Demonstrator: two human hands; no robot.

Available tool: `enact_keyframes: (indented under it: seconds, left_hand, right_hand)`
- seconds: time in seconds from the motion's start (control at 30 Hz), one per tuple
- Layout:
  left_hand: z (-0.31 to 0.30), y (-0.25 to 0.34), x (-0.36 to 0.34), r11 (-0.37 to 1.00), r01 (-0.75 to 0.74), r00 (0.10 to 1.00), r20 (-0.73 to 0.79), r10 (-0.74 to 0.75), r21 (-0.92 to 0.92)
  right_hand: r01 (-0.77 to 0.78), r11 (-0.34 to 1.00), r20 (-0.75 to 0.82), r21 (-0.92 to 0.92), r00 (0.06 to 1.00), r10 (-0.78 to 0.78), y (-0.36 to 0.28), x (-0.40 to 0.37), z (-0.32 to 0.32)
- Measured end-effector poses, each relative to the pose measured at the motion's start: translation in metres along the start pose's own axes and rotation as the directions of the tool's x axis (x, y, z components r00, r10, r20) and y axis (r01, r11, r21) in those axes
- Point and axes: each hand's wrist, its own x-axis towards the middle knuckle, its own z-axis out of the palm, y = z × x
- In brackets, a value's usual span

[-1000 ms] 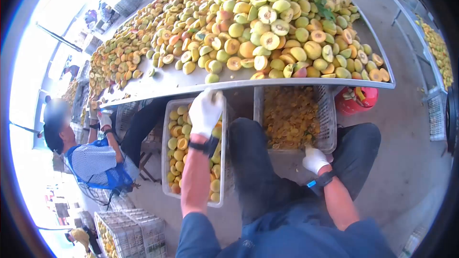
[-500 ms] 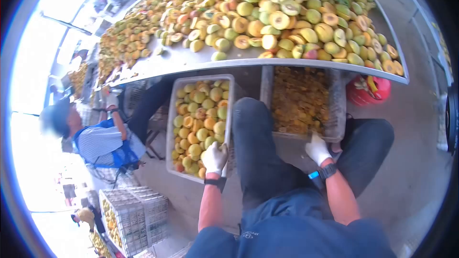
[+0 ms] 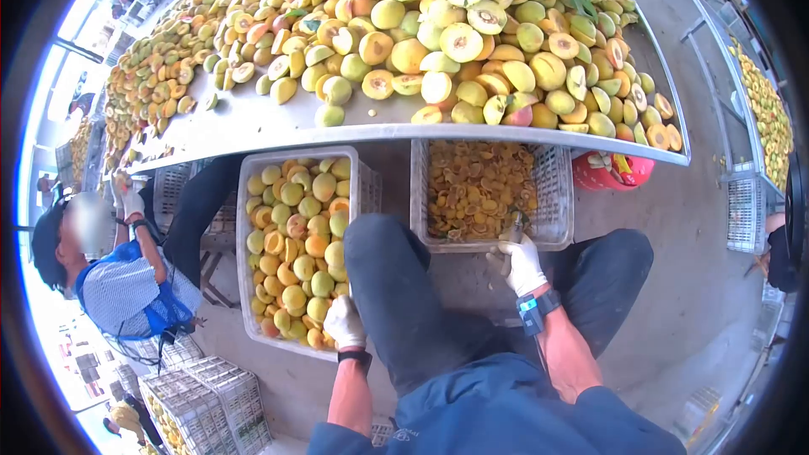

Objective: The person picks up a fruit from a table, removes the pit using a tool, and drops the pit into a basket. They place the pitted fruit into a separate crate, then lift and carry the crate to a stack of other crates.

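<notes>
My left hand [image 3: 345, 323], in a white glove, is closed over the right rim of a pale plastic crate [image 3: 246, 274] beside my knee. Whole and cut yellow-green peaches [image 3: 292, 227] fill that crate. Gloved as well, my right hand [image 3: 521, 263] is closed at the front rim of a second crate [image 3: 552, 194] between my knees. From its fingers a small metal tool [image 3: 517, 223] points up; its exact kind is unclear. Brown-orange fruit scraps [image 3: 476, 190] lie in this second crate.
A metal table [image 3: 278, 128] in front holds a large heap of halved peaches [image 3: 404, 42]. Beneath its right end is a red container [image 3: 611, 170]. A person [image 3: 126, 278] sits at the left, near stacked crates [image 3: 211, 404]. Another fruit-covered table [image 3: 763, 109] stands right.
The view has shifted, so the table and crates appear further left. My right hand has turned upward, and the metal tool now shows. My left hand stays at the peach crate's rim.
</notes>
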Motion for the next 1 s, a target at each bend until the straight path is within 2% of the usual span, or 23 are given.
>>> enact_keyframes:
  seconds: [0.13,0.2,0.23,0.27,0.3,0.33,0.37,0.4,0.43,0.47,0.5,0.53,0.57,0.6,0.67,0.73,0.8,0.83,0.87,0.9,0.93,0.97,1.0]
  left_hand:
    - [-0.011,0.012,-0.002,0.998,0.03,0.997,0.07,-0.033,0.051]
    - [-0.007,0.013,-0.006,0.991,0.03,0.997,0.071,-0.04,0.128]
    - [-0.009,0.014,-0.007,0.994,0.023,0.995,0.092,-0.033,0.111]
    - [-0.007,0.01,-0.009,0.999,0.019,0.996,0.092,-0.023,0.046]
    - [-0.004,0.012,-0.008,0.997,0.019,0.995,0.1,-0.026,0.071]
    - [-0.006,0.013,-0.011,0.994,0.023,0.993,0.117,-0.035,0.104]
    - [-0.012,0.018,-0.009,0.994,0.036,0.986,0.159,-0.053,0.108]
    - [-0.002,0.009,-0.02,0.985,0.037,0.971,0.226,-0.076,0.171]
    - [-0.013,0.018,-0.011,0.995,0.07,0.952,0.293,-0.087,0.069]
    - [-0.03,0.033,0.001,0.993,0.114,0.955,0.276,-0.113,0.014]
    - [-0.015,0.024,-0.016,0.996,0.085,0.98,0.183,-0.081,-0.015]
    - [-0.025,0.035,-0.008,0.999,0.046,0.984,0.174,-0.047,0.01]
    - [-0.03,0.04,-0.01,0.993,0.117,0.946,0.302,-0.121,0.031]
    - [-0.024,0.039,-0.016,0.983,0.13,0.898,0.405,-0.172,0.13]
    - [-0.058,0.077,-0.002,0.933,0.295,0.801,0.478,-0.359,0.207]
    - [-0.103,0.112,-0.005,0.862,0.475,0.76,0.41,-0.504,0.179]
    - [-0.15,0.136,-0.039,0.771,0.635,0.668,0.471,-0.576,0.043]
    - [-0.174,0.151,-0.066,0.725,0.686,0.58,0.555,-0.597,0.062]
    - [-0.202,0.163,-0.081,0.679,0.731,0.496,0.628,-0.6,0.071]
    - [-0.228,0.171,-0.094,0.61,0.79,0.448,0.615,-0.648,0.067]
    - [-0.25,0.192,-0.143,0.506,0.861,0.305,0.742,-0.598,0.054]
    - [-0.269,0.209,-0.173,0.366,0.926,0.162,0.782,-0.602,0.09]
    - [-0.287,0.23,-0.204,0.285,0.955,0.126,0.756,-0.642,0.083]
  right_hand:
    - [-0.025,1.0,0.01,-0.005,1.0,0.025,-0.024,0.013,0.014]
    - [-0.172,0.974,0.007,-0.145,0.985,0.175,-0.038,0.006,0.017]
    - [-0.241,0.932,0.023,-0.271,0.966,0.257,-0.047,0.003,0.014]
    - [-0.178,0.878,0.034,-0.444,0.976,0.215,-0.049,-0.001,0.009]
    - [-0.116,0.711,0.027,-0.693,0.982,0.187,-0.07,-0.013,0.02]
    - [-0.06,0.474,0.029,-0.879,0.984,0.178,-0.089,-0.03,0.031]
    - [0.346,0.074,0.338,-0.935,0.936,-0.099,-0.103,-0.042,0.032]
    - [0.493,-0.022,0.488,-0.87,0.853,-0.186,-0.128,-0.053,0.037]
    - [0.585,-0.277,0.644,-0.762,0.729,-0.232,-0.156,-0.062,0.044]
    - [0.672,-0.471,0.82,-0.572,0.493,-0.291,-0.191,-0.068,0.073]
    - [0.589,-0.391,0.707,-0.708,0.592,-0.388,-0.21,-0.071,0.076]
    - [0.593,-0.384,0.706,-0.708,0.594,-0.385,-0.227,-0.069,0.074]
    - [0.53,-0.563,0.766,-0.634,0.527,-0.368,-0.24,-0.06,0.066]
    - [0.434,-0.724,0.827,-0.536,0.443,-0.346,-0.248,-0.034,0.036]
    - [0.385,-0.769,0.794,-0.51,0.554,-0.25,-0.261,-0.002,0.007]
    - [0.401,-0.788,0.773,-0.467,0.619,-0.143,-0.271,-0.004,0.003]
    - [0.445,-0.823,0.871,-0.352,0.478,-0.114,-0.282,-0.007,-0.005]
    - [0.376,-0.86,0.833,-0.346,0.544,-0.097,-0.29,-0.004,-0.013]
    - [0.419,-0.856,0.856,-0.304,0.514,-0.052,-0.297,-0.005,-0.017]
    - [0.423,-0.844,0.842,-0.33,0.536,-0.061,-0.306,-0.005,-0.017]
    - [0.425,-0.832,0.827,-0.356,0.558,-0.068,-0.314,-0.012,-0.012]
    - [0.468,-0.83,0.854,-0.304,0.52,-0.021,-0.322,-0.02,-0.002]
    - [0.553,-0.719,0.795,-0.421,0.607,0.001,-0.331,-0.03,0.008]
